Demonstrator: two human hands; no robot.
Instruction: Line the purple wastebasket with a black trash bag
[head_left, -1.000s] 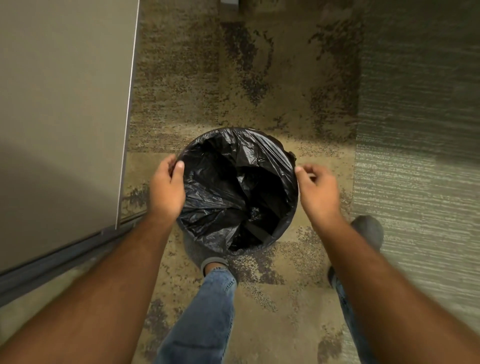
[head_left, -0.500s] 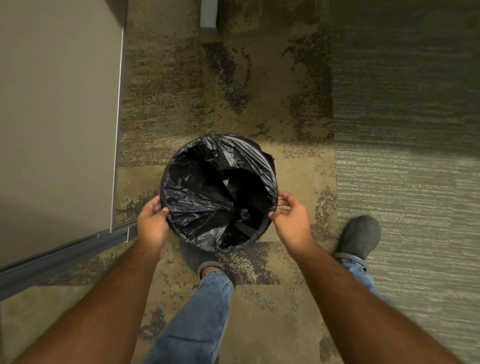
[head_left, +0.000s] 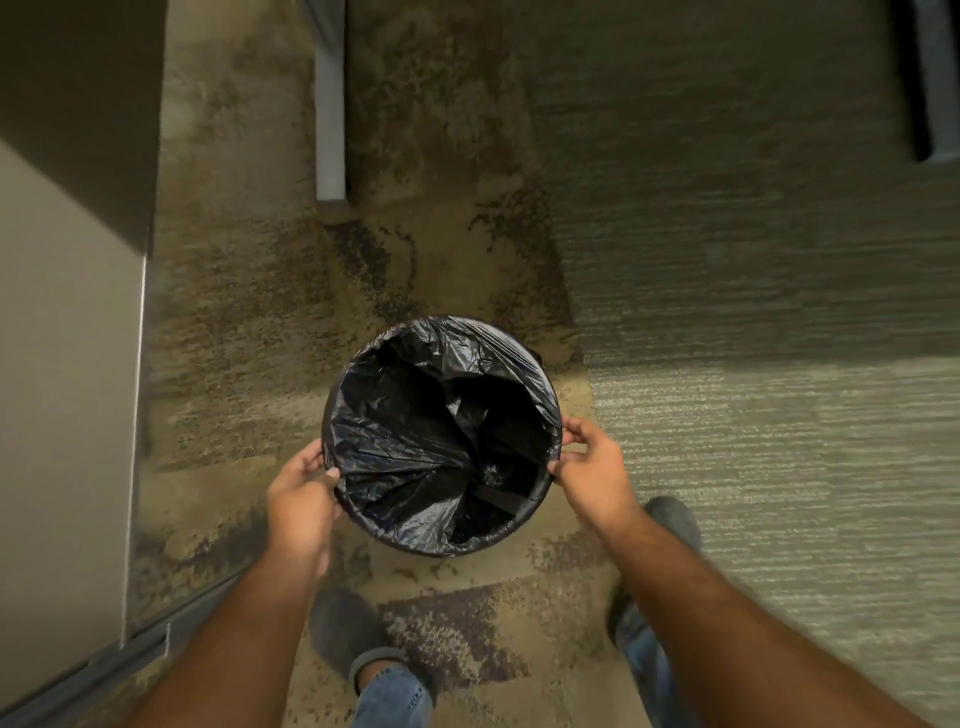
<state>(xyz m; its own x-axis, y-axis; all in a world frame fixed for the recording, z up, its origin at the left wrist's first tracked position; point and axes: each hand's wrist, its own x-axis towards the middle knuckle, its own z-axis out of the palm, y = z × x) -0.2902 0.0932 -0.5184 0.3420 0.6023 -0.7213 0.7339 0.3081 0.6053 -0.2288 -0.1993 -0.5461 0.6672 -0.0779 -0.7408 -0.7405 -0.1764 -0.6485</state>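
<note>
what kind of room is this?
Probably an office. The floor is commercial carpet in mismatched patterned tiles, a grey furniture leg stands on it, and a flat beige panel runs along the left. Both hands hold a small wastebasket lined with a black trash bag.

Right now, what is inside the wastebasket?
Only the black trash bag, crumpled inside and folded over the rim, with both hands at its sides. The wastebasket's bottom and walls are covered, so nothing else shows.

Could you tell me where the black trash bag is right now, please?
In the head view, the black trash bag sits near the centre on the carpet, stretched over the wastebasket's rim, between the left hand and right hand.
</note>
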